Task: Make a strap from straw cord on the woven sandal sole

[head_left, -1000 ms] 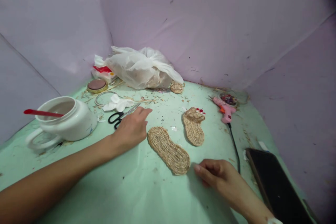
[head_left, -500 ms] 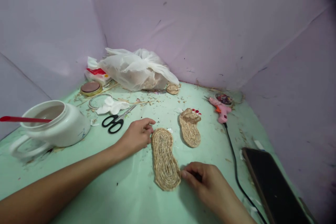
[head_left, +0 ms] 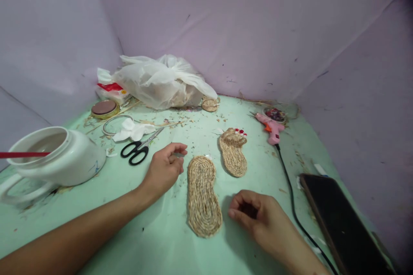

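A flat woven straw slipper sole [head_left: 204, 200] lies on the green table in front of me, its coils running lengthwise. My left hand [head_left: 166, 166] is just left of its upper end, fingers loosely bent and apart, holding nothing. To the right of the sole's lower part, my right hand [head_left: 254, 215] hovers with curled fingers, thumb near the forefinger, nothing visible between them. A gap separates it from the sole. Beyond lies a smaller woven slipper [head_left: 232, 154] with a strap across its front and red and white beads [head_left: 240, 132].
Scissors [head_left: 138, 148] lie behind my left hand, near a white teapot-shaped pot [head_left: 80, 154]. On the right are a pink glue gun [head_left: 272, 129], its black cord [head_left: 288, 184], a bowl of beads [head_left: 275, 114] and a phone [head_left: 342, 223]. A plastic bag [head_left: 161, 81] rests at the back wall.
My right hand has come away from the sole's right edge, leaving a gap. My left hand has drawn slightly back from its upper end. The view has shifted a little.
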`<state>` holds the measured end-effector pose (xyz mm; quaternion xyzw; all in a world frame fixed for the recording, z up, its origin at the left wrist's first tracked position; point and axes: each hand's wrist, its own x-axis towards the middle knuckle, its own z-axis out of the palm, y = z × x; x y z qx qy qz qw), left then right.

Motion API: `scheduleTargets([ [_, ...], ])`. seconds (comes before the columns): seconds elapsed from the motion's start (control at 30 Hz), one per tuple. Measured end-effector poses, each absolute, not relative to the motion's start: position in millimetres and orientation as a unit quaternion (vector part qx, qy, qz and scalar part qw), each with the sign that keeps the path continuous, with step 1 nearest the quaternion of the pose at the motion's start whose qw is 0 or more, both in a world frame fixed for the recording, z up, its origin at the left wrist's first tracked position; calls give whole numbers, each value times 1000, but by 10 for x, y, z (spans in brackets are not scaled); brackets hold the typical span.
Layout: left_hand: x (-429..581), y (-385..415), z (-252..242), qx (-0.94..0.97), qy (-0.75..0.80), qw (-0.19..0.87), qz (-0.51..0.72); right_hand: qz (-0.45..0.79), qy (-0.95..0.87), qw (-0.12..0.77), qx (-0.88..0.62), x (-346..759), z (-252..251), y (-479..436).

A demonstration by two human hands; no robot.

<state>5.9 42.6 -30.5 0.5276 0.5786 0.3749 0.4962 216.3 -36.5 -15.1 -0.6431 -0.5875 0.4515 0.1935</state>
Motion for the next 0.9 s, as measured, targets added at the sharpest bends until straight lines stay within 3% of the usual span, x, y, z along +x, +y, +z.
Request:
scheduleTargets([
  [0.27,57,409,-303,518,582,471,413,406,-610,285,-618,2030,-142,-411],
  [0.4,65,422,-289,528,596,460,392,402,-616,302,-607,1977,-229,-425],
  [0.73,-33,468,-387,585,618,415,320,348,-514,467,-630,1957,-409,-277],
  [0.9,-118,484,-550,585,639,398,302,326,-485,477,-657,1929,-491,-254],
])
